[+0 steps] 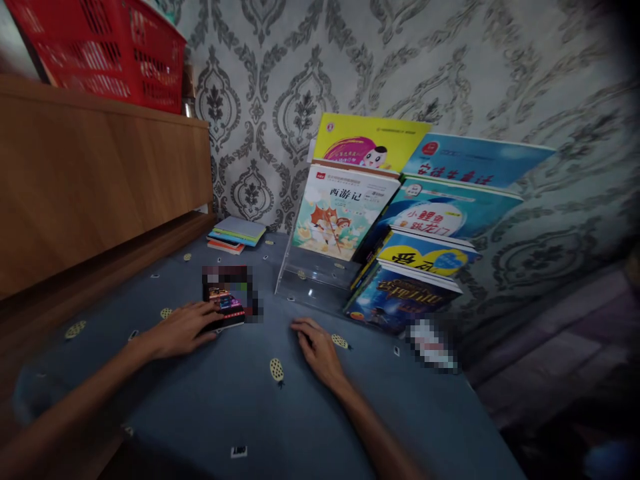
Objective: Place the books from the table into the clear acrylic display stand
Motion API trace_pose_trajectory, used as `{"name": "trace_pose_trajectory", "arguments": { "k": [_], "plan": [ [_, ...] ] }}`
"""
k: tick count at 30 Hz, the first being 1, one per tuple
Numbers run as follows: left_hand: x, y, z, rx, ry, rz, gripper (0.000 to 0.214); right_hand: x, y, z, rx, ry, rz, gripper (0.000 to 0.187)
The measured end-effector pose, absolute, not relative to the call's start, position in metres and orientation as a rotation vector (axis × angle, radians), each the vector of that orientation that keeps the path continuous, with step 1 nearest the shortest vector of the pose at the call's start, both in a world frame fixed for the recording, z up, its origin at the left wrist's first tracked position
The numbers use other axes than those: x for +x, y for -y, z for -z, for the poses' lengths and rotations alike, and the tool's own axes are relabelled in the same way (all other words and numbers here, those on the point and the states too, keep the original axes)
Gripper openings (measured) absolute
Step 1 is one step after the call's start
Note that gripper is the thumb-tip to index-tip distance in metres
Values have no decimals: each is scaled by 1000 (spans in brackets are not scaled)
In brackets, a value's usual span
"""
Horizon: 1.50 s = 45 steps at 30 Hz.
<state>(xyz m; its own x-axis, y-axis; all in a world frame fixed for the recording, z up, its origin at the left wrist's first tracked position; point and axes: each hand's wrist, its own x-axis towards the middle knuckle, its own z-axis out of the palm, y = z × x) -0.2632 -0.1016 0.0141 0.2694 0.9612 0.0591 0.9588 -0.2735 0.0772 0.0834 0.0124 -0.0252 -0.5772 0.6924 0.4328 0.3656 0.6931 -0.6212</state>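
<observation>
My left hand (187, 330) lies flat, fingers stretched out, with its fingertips on a dark book (231, 313) on the table; part of that book's cover is pixelated. My right hand (316, 347) rests on the blue tablecloth (240, 393), its fingers loosely bent and a little apart, holding nothing. Beyond it stands a clear book rack (313, 283). On the rack are a white picture book (345, 213), a yellow book (367, 140), two blue-green books (445, 207) and, lower right, a dark blue book (400, 300).
Several thin books or notebooks (237, 233) lie stacked at the back left. To the left is a wooden cabinet (105, 180) with a red plastic basket (110, 57) on top. A pixelated whitish object (433, 347) sits near the table's right edge. Patterned wallpaper (250, 133) covers the wall behind.
</observation>
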Motion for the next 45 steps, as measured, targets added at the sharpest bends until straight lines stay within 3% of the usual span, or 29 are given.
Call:
{"name": "trace_pose_trajectory", "arguments": {
  "k": [5,9,20,38,45],
  "plan": [
    [-270,59,-6,2221,-2139,-447,56,83,-14,29,-791,2225,-634,31],
    [-265,34,12,2032,-2373,-282,68,83,-15,33,-795,2234,-620,32],
    [-250,76,25,2299,-2126,-229,74,81,-16,37,-780,2253,-580,33],
    [-139,71,24,2559,-1723,-349,72,91,-10,25,-872,2204,-378,31],
    [-116,41,17,2610,-1648,-406,52,92,-7,23,-881,2342,-276,34]
  ]
}}
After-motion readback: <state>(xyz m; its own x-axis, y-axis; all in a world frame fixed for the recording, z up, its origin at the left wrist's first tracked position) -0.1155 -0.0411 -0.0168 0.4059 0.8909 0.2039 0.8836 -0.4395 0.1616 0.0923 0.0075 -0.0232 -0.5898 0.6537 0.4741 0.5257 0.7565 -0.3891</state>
